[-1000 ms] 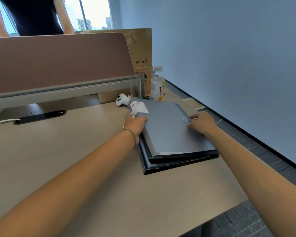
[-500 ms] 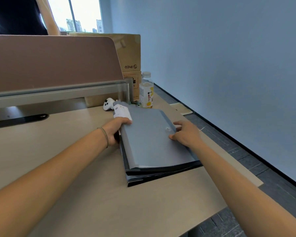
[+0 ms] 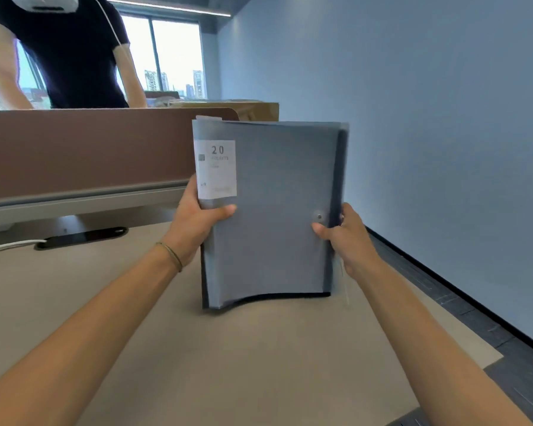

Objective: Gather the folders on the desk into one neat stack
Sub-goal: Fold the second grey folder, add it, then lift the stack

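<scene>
Grey folders [image 3: 268,216], flat on the desk [image 3: 243,358] a moment ago, now upright on it, clamped between left hand [image 3: 197,219] and right hand [image 3: 348,238]; probably squaring edges before laying down.

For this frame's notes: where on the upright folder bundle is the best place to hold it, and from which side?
By its two long side edges around mid-height, one hand from each side, as the left hand and right hand do. The folder bundle stands upright on the desk, its bottom edge bowing, so pinching both sides keeps the layers together and square.
</scene>
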### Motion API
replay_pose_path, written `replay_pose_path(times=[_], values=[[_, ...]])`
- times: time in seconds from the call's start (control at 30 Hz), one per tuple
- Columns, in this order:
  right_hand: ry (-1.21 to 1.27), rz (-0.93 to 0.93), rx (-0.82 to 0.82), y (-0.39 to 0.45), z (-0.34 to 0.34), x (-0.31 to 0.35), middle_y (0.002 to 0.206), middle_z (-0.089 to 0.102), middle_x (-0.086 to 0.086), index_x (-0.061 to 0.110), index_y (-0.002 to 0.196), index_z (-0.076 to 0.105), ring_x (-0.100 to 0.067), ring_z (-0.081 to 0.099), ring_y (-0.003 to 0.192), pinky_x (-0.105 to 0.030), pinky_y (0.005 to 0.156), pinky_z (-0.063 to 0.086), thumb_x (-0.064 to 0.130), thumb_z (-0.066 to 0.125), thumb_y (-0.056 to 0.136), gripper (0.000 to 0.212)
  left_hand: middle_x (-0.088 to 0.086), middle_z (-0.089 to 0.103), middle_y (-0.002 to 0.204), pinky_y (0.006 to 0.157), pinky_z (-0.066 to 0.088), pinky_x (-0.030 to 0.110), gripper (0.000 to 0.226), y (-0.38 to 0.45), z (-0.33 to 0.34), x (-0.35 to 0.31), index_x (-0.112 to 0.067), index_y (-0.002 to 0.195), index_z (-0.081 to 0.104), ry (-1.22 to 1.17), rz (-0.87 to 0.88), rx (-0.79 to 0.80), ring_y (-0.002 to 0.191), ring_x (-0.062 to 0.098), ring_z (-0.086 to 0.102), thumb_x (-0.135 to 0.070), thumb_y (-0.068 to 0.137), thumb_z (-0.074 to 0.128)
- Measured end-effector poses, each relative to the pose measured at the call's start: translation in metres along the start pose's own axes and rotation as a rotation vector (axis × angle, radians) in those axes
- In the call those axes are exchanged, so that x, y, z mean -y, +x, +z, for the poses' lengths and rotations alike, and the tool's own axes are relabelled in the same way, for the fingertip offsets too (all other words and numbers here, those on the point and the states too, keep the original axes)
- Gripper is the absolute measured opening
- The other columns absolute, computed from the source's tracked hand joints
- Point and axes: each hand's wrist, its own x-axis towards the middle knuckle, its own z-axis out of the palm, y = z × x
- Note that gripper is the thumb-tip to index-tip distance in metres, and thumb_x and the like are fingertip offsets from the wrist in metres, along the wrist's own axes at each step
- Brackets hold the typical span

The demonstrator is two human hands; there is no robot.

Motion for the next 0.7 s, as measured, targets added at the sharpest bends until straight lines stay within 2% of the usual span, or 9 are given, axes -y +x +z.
replay_pose_path(times=[0.1, 0.17, 0.23, 0.37, 0.53, 0.7], values=[[-0.048, -0.143, -0.005, -0.011, 0.016, 0.000, 0.100, 0.065, 0.009, 0.023, 0.116, 0.053, -0.002, 0.062, 0.086, -0.018, 0.074, 0.047, 0.009, 0.069, 0.089, 0.034, 0.003, 0.062, 0.134, 0.095, 0.057, 0.035, 0.076, -0.007, -0.017, -0.005, -0.024, 0.144, 0.043, 0.027, 0.057, 0.005, 0.121, 0.020, 0.062, -0.001, 0.080, 0.078], [-0.038, -0.179, 0.004, -0.014, 0.024, -0.005, 0.102, 0.066, 0.004, 0.021, 0.116, 0.055, 0.002, 0.063, 0.084, -0.015, 0.073, 0.048, 0.010, 0.069, 0.089, 0.033, 0.003, 0.062, 0.135, 0.099, 0.056, 0.039, 0.076, -0.015, -0.021, 0.002, -0.022, 0.144, 0.044, 0.036, 0.069, -0.017, 0.123, 0.020, 0.062, -0.013, 0.077, 0.079], [-0.026, -0.190, 0.010, -0.018, 0.030, -0.013, 0.105, 0.067, 0.008, 0.022, 0.120, 0.055, 0.011, 0.063, 0.085, -0.009, 0.070, 0.048, 0.010, 0.069, 0.091, 0.035, 0.002, 0.064, 0.135, 0.100, 0.055, 0.044, 0.073, -0.028, -0.019, 0.016, -0.020, 0.143, 0.046, 0.028, 0.056, -0.065, 0.122, 0.020, 0.063, -0.021, 0.078, 0.079], [-0.017, -0.153, 0.001, -0.022, 0.038, -0.034, 0.116, 0.065, 0.012, 0.025, 0.130, 0.052, 0.007, 0.062, 0.100, -0.019, 0.080, 0.048, 0.012, 0.065, 0.094, 0.041, 0.005, 0.068, 0.128, 0.095, 0.056, 0.054, 0.066, -0.039, -0.008, 0.041, -0.020, 0.137, 0.053, -0.010, 0.041, -0.164, 0.115, 0.026, 0.068, -0.036, 0.078, 0.080], [-0.016, -0.140, -0.022, -0.018, 0.047, -0.033, 0.110, 0.062, 0.020, 0.029, 0.123, 0.049, 0.003, 0.061, 0.099, -0.029, 0.085, 0.050, 0.009, 0.063, 0.095, 0.038, 0.002, 0.069, 0.122, 0.091, 0.058, 0.049, 0.060, -0.026, -0.010, 0.041, -0.023, 0.130, 0.055, 0.018, 0.036, -0.207, 0.109, 0.023, 0.069, -0.039, 0.077, 0.079], [-0.064, -0.130, 0.047, -0.023, 0.075, -0.021, 0.113, 0.065, 0.012, 0.026, 0.126, 0.050, -0.013, 0.064, 0.105, -0.039, 0.092, 0.052, 0.012, 0.065, 0.094, 0.038, 0.008, 0.071, 0.115, 0.088, 0.060, 0.048, 0.054, -0.024, -0.045, 0.032, -0.016, 0.124, 0.057, -0.008, -0.040, -0.268, 0.103, 0.028, 0.071, -0.032, 0.078, 0.081]])
